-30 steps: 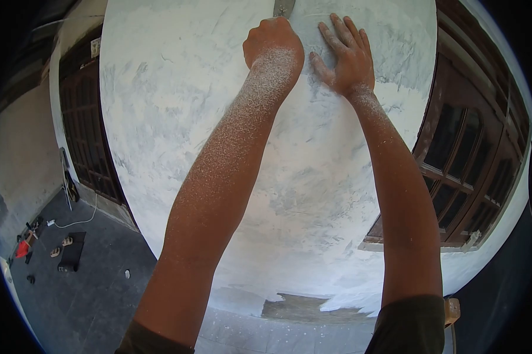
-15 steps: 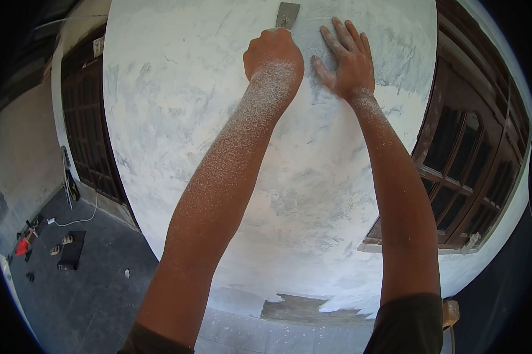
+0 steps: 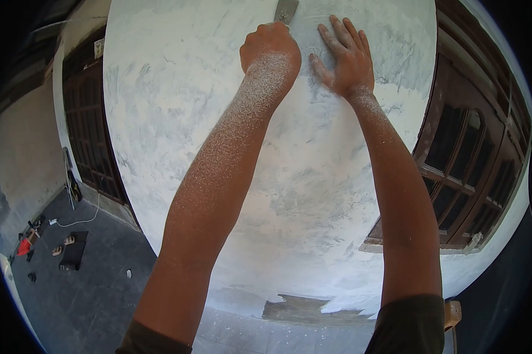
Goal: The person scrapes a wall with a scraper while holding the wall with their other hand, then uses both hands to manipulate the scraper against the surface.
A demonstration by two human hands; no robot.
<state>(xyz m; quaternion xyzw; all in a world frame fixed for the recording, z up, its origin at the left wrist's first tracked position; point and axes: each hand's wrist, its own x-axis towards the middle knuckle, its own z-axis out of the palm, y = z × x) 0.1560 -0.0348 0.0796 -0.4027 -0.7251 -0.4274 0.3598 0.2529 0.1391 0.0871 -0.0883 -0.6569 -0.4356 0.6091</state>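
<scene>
My left hand (image 3: 270, 50) is closed in a fist around the handle of a putty knife (image 3: 286, 10). The flat metal blade sticks up above the fist, near the top edge of the view, and its handle is hidden by my fingers. My right hand (image 3: 351, 62) lies on the white, patchy plastered wall (image 3: 313, 183) just to the right, fingers spread. Pale dust coats my left forearm and speckles the right wrist and fingers.
A brown wooden window (image 3: 466, 159) is set in the wall at right, a dark wooden door (image 3: 95, 130) at left. On the grey floor lie sandals (image 3: 62, 246), a dark mat (image 3: 73, 251), a red item (image 3: 23, 246) and a white cable (image 3: 80, 222).
My left hand has shifted slightly up and to the left with the putty knife, whose blade now leans more to the right. My right hand stays spread on the wall.
</scene>
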